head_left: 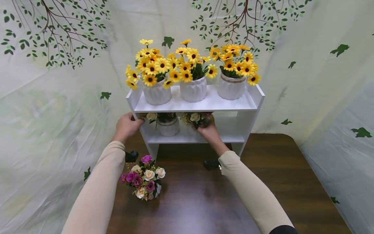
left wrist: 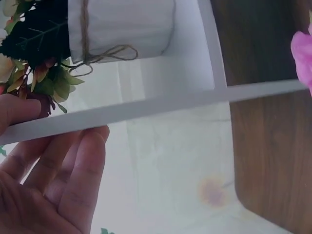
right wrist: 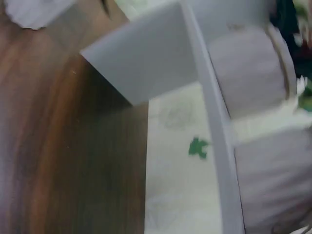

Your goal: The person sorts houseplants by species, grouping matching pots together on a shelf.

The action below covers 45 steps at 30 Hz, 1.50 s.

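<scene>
The right hand (head_left: 208,130) holds a rose pot (head_left: 197,119) inside the shelf (head_left: 204,103), fingers wrapped round it, right of the jute-tied pot (head_left: 168,126). The left hand (head_left: 127,125) braces the shelf's left wall, fingers nearly straight.

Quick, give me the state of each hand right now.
Left hand: rests on the left side panel of the white shelf, fingers fairly straight, holding nothing.
Right hand: holds the rose pot on the lower shelf level.
</scene>
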Tool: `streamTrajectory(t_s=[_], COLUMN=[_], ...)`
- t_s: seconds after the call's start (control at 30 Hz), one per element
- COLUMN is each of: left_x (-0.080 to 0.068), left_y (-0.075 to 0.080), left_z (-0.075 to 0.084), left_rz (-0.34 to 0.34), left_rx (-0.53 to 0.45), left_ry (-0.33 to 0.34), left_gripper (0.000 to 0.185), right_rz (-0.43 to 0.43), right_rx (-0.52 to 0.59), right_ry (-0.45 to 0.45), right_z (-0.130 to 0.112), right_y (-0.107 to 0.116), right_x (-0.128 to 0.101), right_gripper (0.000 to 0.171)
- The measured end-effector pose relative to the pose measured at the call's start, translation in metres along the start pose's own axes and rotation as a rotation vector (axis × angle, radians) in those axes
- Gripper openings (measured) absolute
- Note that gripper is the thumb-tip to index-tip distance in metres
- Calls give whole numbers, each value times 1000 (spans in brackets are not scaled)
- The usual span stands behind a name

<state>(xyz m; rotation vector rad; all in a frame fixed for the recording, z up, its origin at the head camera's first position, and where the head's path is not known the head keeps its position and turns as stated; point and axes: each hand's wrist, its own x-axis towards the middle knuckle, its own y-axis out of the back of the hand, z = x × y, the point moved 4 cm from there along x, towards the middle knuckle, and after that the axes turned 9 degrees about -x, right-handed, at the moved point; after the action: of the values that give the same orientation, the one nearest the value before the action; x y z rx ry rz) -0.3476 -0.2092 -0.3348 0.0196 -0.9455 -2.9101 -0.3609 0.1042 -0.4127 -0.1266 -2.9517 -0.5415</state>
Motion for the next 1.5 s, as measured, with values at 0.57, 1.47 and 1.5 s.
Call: streamTrajectory(t_s=[0.57,1.47,1.5], left_x=[1,-1,-1], left_y=[0,-2,-2], left_z=[-1,-1,0], left_rz=[-28,-46,-46], left_rx=[10,-19,-24], left_ry=[-33,11,10], left_gripper=[50,52,52], right_rz=[75,-401,-408], right_rx=[-210,-350,-384], right_ry=[741,448,464], right_z=[39,60,58], right_y=[-91,-206,-206], right_x=[-149,-159,-159], right_gripper=[26,72,70])
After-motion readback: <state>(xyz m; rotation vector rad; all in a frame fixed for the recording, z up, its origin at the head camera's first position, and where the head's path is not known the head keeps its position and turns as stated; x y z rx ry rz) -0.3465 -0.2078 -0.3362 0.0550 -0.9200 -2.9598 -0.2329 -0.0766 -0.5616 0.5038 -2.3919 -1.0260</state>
